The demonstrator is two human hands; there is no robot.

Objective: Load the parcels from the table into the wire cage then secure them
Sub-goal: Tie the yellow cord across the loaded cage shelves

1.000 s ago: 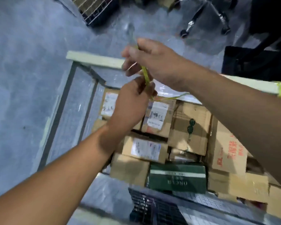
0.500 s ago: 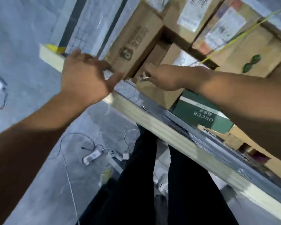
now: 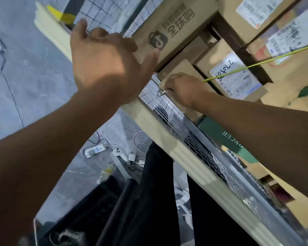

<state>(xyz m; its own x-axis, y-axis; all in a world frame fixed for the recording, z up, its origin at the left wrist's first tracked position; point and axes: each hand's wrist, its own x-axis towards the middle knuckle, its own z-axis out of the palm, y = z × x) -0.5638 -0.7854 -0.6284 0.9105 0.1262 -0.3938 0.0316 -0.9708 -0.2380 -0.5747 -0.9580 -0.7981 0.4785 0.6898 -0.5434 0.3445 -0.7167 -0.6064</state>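
The right hand (image 3: 183, 89) has dropped to the cage (image 3: 164, 139) mesh, pinching what looks like a hook (image 3: 161, 92) on the cord (image 3: 256, 64). The left hand (image 3: 105, 63) stays open on the rim. Parcels (image 3: 176, 20) fill the cage under the cord.

Both arms are extending forward: the left hand (image 3: 105, 64) is raised in the upper left of the frame, and the right hand (image 3: 183, 87) is sitting lower, near centre.
The left forearm (image 3: 43, 157) is entering from the lower left corner and running diagonally up to the wrist, with the back of the hand facing the camera. The thumb (image 3: 149, 63) is splaying out to the right and the index finger (image 3: 81, 26) is pointing toward the top of the frame. The other fingers are folding out of view, so their grip cannot be determined. The right forearm (image 3: 256, 125) is entering from the right edge and angling up and left. The right hand's fingers are curling and pinching a small metal hook (image 3: 160, 92) at the hand's left side.
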